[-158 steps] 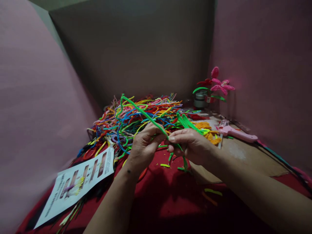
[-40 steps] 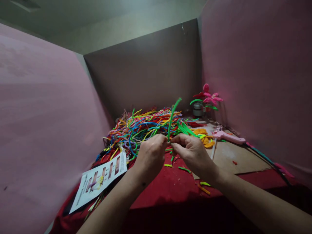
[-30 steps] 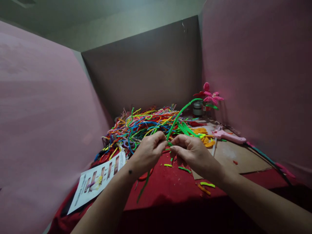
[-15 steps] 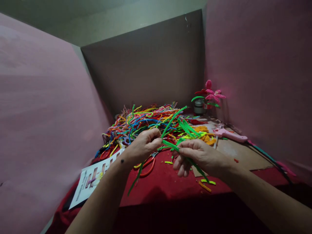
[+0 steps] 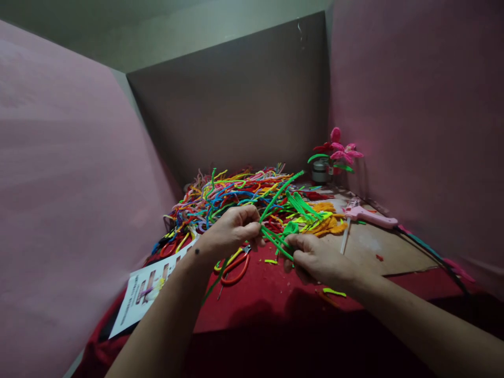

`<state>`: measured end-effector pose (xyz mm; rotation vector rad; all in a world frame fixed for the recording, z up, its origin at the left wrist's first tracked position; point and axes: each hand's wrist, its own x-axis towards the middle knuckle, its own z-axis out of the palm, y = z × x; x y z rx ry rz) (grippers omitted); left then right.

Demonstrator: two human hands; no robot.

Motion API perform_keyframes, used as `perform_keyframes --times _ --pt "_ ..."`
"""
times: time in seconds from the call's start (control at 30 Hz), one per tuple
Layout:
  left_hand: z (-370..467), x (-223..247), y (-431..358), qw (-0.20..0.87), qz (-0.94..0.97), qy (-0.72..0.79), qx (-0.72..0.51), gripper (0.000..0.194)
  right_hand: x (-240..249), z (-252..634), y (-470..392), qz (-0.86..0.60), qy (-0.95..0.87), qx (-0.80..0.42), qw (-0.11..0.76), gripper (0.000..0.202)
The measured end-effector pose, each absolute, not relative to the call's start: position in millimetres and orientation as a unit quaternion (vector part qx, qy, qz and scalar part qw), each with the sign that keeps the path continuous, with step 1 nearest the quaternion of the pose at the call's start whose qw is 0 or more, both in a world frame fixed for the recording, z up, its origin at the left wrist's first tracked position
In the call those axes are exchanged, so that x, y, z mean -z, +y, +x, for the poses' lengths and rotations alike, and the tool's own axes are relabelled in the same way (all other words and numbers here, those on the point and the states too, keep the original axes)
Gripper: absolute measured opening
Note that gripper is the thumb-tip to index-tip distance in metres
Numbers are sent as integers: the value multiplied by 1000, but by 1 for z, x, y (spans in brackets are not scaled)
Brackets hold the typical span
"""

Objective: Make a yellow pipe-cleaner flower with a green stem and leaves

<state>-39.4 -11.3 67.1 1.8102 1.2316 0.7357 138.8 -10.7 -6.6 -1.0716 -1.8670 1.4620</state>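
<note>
Green pipe cleaners point(image 5: 277, 242) stretch between my two hands above the red cloth. My left hand point(image 5: 238, 228) pinches them where they cross, and one stem rises from it up to the right. A darker green end trails below that wrist. My right hand point(image 5: 311, 256) is closed on the strands at their lower right ends; its lower fingers are partly hidden. Behind the hands, folded green pipe cleaners point(image 5: 301, 205) lie beside orange pieces point(image 5: 328, 224). Red-handled pliers point(image 5: 239, 268) rest on the cloth below my left hand.
A large heap of coloured pipe cleaners point(image 5: 224, 191) fills the back. On the right are a pink glue gun point(image 5: 372, 216), a cardboard sheet point(image 5: 397, 249) and a pink flower point(image 5: 345, 153). A printed sheet point(image 5: 136, 304) lies at left. Pink panels point(image 5: 413, 105) stand at both sides.
My right hand has shifted slightly down, and the green strands between the hands have spread apart. The long end that hung below my right hand no longer shows. My left hand keeps its pinch.
</note>
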Motion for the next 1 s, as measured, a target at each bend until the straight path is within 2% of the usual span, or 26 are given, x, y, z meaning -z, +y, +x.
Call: perform_keyframes --times 0.2,0.4,0.43,0.5,0.6,0.7,0.87,1.0 --pt "-46 -66 -6 441 738 459 -222 9 11 154 -26 -245 -837 -416 259 27" --pt "-48 -62 -1 445 724 469 -242 10 -2 182 -11 -269 -909 -276 159 29" --pt "-48 -62 0 446 720 471 -247 11 -7 186 -10 -281 -916 -227 175 32" --pt "-47 -62 3 455 713 472 -249 12 -20 190 -10 -313 -906 -122 259 39" --pt "-43 -60 9 483 704 460 -243 14 -37 183 -13 -294 -879 2 375 31" --pt "-38 -56 15 502 703 442 -244 17 -44 164 -6 -280 -881 104 367 21" --pt "-38 -49 26 522 709 411 -237 21 -31 139 24 -281 -886 109 351 16" --pt "-44 -41 30 530 688 409 -279 19 -19 133 34 -327 -869 -31 371 18"
